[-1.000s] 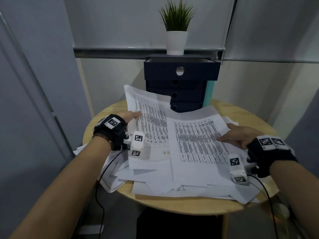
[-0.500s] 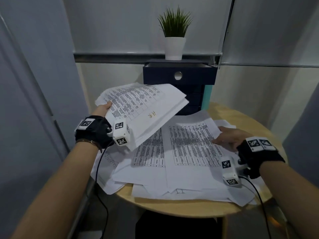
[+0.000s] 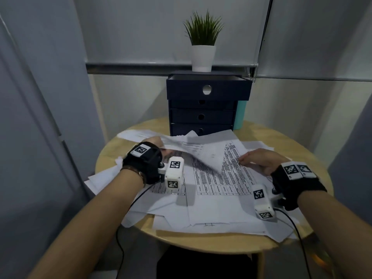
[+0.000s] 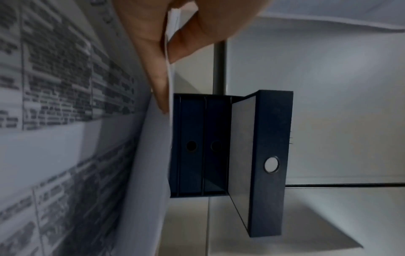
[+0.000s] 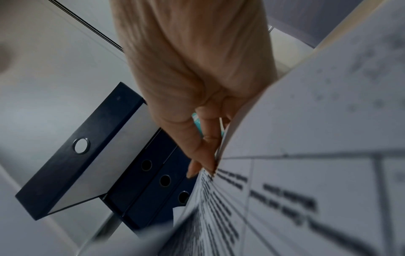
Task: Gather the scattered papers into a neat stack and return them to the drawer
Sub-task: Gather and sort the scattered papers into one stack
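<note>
On the round light-wood table (image 3: 211, 243) lies a loose spread of white printed paper sheets (image 3: 217, 190), overlapping at odd angles and hanging over the near and left edges. Behind them, at the back of the table, stands a dark navy four-drawer file box (image 3: 201, 117); its top drawer (image 3: 208, 90) is pulled out, while the three below sit flush. A white pot with a green grass-like plant (image 3: 203, 45) stands on top of the box, and a teal object (image 3: 240, 113) shows just beside its right side. The far corners of the sheets reach up against the lowest drawer front and partly hide it.

The left hand (image 3: 155, 147) pinches a few lifted sheets (image 3: 191, 151) at their left edge, so they arch above the pile and cover part of it from the head view. The left wrist view shows what the head view does not: thumb and fingers (image 4: 153, 57) clamped on either side of the thin paper edge. The right hand (image 3: 259, 161) rests on the pile's right part; the right wrist view shows its fingers (image 5: 203, 147) fairly straight against the sheets.

From below, both wrist views show the pale underside of the open drawer (image 4: 243, 155); what it contains cannot be seen in any view.
</note>
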`<state>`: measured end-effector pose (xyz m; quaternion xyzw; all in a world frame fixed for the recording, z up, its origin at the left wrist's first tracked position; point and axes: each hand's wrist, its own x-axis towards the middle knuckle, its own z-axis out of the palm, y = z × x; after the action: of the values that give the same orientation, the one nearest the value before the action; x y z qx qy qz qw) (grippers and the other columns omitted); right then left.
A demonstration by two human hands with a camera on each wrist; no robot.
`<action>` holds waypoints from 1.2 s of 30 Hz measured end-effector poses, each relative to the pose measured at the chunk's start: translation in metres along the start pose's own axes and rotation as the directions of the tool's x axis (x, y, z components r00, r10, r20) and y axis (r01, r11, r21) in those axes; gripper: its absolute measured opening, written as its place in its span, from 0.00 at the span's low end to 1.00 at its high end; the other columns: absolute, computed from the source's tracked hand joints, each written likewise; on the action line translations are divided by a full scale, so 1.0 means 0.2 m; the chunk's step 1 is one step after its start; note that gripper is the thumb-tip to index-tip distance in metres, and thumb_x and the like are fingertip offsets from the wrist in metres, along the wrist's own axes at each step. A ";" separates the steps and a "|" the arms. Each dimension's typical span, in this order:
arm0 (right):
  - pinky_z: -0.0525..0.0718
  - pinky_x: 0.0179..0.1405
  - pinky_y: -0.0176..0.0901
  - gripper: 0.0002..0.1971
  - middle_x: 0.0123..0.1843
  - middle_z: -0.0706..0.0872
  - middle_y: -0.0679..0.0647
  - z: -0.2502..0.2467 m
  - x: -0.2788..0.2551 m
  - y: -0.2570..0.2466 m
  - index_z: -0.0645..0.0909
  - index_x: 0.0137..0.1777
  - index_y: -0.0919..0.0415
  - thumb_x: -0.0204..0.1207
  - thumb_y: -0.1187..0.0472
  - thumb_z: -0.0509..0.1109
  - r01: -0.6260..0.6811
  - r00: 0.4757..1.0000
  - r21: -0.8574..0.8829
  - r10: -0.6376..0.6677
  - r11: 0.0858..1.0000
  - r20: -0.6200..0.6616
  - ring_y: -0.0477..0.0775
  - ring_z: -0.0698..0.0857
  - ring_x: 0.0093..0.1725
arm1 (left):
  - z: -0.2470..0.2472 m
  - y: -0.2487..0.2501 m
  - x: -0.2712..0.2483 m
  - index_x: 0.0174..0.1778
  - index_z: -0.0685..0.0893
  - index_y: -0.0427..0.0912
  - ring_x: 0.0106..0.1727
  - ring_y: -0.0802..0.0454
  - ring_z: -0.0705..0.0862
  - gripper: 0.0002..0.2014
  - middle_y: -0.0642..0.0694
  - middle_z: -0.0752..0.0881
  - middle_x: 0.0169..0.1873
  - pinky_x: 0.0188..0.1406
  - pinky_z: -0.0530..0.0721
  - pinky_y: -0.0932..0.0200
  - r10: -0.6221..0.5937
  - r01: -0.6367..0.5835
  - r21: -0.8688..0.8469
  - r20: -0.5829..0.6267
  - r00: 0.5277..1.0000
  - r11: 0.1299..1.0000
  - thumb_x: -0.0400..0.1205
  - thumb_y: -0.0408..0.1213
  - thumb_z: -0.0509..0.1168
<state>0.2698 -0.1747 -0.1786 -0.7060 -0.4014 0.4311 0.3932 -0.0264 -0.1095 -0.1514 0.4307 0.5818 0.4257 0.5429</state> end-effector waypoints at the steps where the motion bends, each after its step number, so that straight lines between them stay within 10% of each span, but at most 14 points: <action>1: 0.88 0.44 0.31 0.10 0.58 0.86 0.63 0.00 0.00 0.00 0.84 0.53 0.75 0.73 0.79 0.69 -0.007 1.000 -0.003 0.007 1.000 0.012 0.56 0.83 0.60 | 0.04 -0.01 0.04 0.35 0.69 0.41 0.23 0.52 0.80 0.12 0.42 0.76 0.43 0.30 0.82 0.65 0.006 -0.010 -0.079 -0.048 0.999 0.997 0.86 0.34 0.56; 4: 0.84 0.62 0.48 0.21 0.58 0.88 0.69 -0.01 0.00 0.00 0.79 0.63 0.77 0.70 0.72 0.72 -0.071 0.993 0.065 0.064 0.995 0.096 0.62 0.88 0.59 | 0.10 0.01 0.00 0.27 0.62 0.42 0.24 0.47 0.63 0.23 0.44 0.63 0.26 0.38 0.72 0.61 -0.037 0.028 -0.222 -0.036 0.999 0.975 0.84 0.46 0.61; 8: 0.84 0.22 0.39 0.34 0.58 0.85 0.73 0.01 -0.11 -0.06 0.78 0.63 0.81 0.80 0.45 0.55 -0.170 0.963 0.191 0.122 0.967 0.241 0.58 0.87 0.26 | 0.19 0.06 -0.15 0.49 0.72 0.29 0.54 0.40 0.83 0.07 0.34 0.79 0.54 0.58 0.83 0.50 -0.039 0.146 -0.599 0.187 0.982 0.788 0.85 0.20 0.49; 13: 0.89 0.37 0.50 0.56 0.58 0.87 0.74 0.06 -0.17 -0.12 0.83 0.59 0.77 0.61 0.19 0.59 -0.172 0.952 0.252 0.095 0.952 0.293 0.69 0.88 0.50 | 0.28 0.06 -0.33 0.53 0.74 0.33 0.66 0.35 0.83 0.04 0.28 0.83 0.61 0.57 0.84 0.47 -0.099 0.261 -0.354 0.415 0.904 0.898 0.84 0.23 0.58; 17: 0.89 0.41 0.51 0.48 0.51 0.90 0.71 0.10 -0.17 -0.12 0.85 0.56 0.74 0.62 0.24 0.64 -0.085 0.976 0.275 0.025 0.958 0.214 0.67 0.89 0.48 | 0.30 0.02 -0.30 0.52 0.78 0.35 0.52 0.41 0.87 0.04 0.38 0.85 0.46 0.54 0.87 0.46 -0.089 0.176 -0.202 0.378 0.922 0.963 0.85 0.32 0.62; 22: 0.84 0.47 0.53 0.19 0.45 0.91 0.64 0.11 -0.08 -0.08 0.79 0.64 0.74 0.78 0.61 0.69 -0.014 1.000 0.224 0.015 0.975 -0.004 0.60 0.85 0.39 | 0.25 0.04 -0.32 0.47 0.88 0.37 0.40 0.50 0.88 0.12 0.43 0.90 0.42 0.43 0.90 0.54 -0.031 -0.180 0.307 0.573 0.819 0.934 0.76 0.43 0.74; 26: 0.84 0.61 0.60 0.19 0.57 0.88 0.70 0.10 -0.06 -0.08 0.78 0.65 0.73 0.77 0.64 0.69 -0.059 0.998 0.231 0.063 0.971 -0.011 0.64 0.87 0.48 | 0.24 0.09 -0.35 0.31 0.81 0.45 0.26 0.60 0.77 0.13 0.53 0.81 0.25 0.27 0.79 0.61 0.456 -0.701 0.468 0.537 0.709 0.538 0.69 0.43 0.79; 29: 0.87 0.54 0.60 0.18 0.59 0.87 0.69 0.10 -0.08 -0.09 0.77 0.64 0.73 0.78 0.65 0.70 -0.079 0.996 0.255 0.086 0.964 -0.014 0.65 0.87 0.46 | 0.25 0.12 -0.34 0.49 0.78 0.50 0.48 0.53 0.79 0.22 0.53 0.80 0.46 0.48 0.82 0.52 0.536 -0.683 0.730 0.589 0.605 -0.032 0.66 0.53 0.78; 31: 0.88 0.45 0.57 0.15 0.57 0.87 0.69 0.09 -0.09 -0.10 0.77 0.63 0.71 0.78 0.65 0.69 -0.093 0.996 0.257 0.095 0.962 0.006 0.64 0.87 0.42 | 0.26 0.10 -0.30 0.67 0.72 0.46 0.63 0.46 0.74 0.35 0.46 0.74 0.62 0.64 0.77 0.45 0.384 -0.582 0.770 0.636 0.669 -0.262 0.67 0.53 0.76; 36: 0.88 0.36 0.52 0.10 0.41 0.87 0.66 0.04 -0.09 -0.11 0.76 0.56 0.69 0.79 0.64 0.68 -0.100 0.995 0.232 0.102 0.968 0.003 0.61 0.86 0.35 | 0.23 0.10 -0.23 0.71 0.73 0.39 0.61 0.43 0.80 0.29 0.41 0.80 0.63 0.62 0.78 0.46 0.165 -0.497 0.814 0.558 0.813 -0.301 0.75 0.43 0.70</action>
<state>0.2511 -0.1807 -0.1563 -0.6769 -0.3101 0.4912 0.4521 0.0219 -0.1470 -0.1211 0.8724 0.4767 -0.0843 -0.0668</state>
